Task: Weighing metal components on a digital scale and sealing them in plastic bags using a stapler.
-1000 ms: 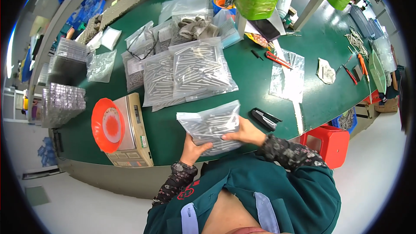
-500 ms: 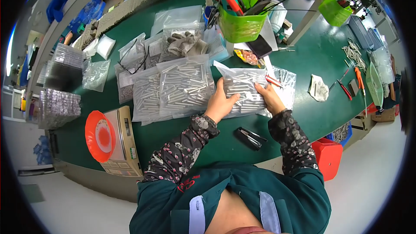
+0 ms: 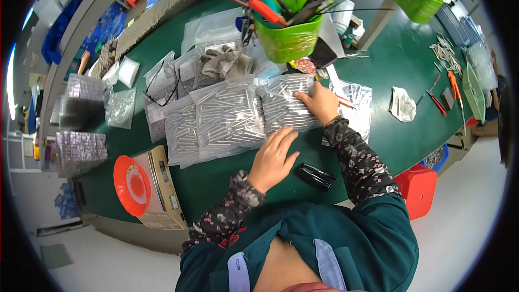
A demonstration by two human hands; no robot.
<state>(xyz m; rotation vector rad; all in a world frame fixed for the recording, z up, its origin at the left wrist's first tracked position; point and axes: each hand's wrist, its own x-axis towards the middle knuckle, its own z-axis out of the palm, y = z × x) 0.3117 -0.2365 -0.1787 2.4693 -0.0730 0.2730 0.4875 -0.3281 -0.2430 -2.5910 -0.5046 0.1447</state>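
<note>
A clear plastic bag of metal pins (image 3: 284,103) lies on the green table in front of me. My right hand (image 3: 323,104) grips its right edge, the thumb stretched across the top of the plastic and the other fingers partly hidden. My left hand (image 3: 274,159) is off the bag, just below its near edge, fingers spread and holding nothing. To the left, against this bag, rests another filled bag of pins (image 3: 230,113), overlapping a further one (image 3: 182,135). A black stapler (image 3: 315,177) lies on the table near my left hand.
A scale (image 3: 162,184) with a red bowl (image 3: 131,186) stands at left. Behind the bags are grey gloves (image 3: 227,63), glasses (image 3: 165,94) and a green tool basket (image 3: 286,40). A crumpled cloth (image 3: 403,104), pliers (image 3: 436,104) and an orange-handled tool (image 3: 455,87) lie at right.
My left hand has let go of the bag and moved toward me, its fingers opening. My right hand has shifted up along the bag's right side, and the bag lies flatter against its neighbour.
</note>
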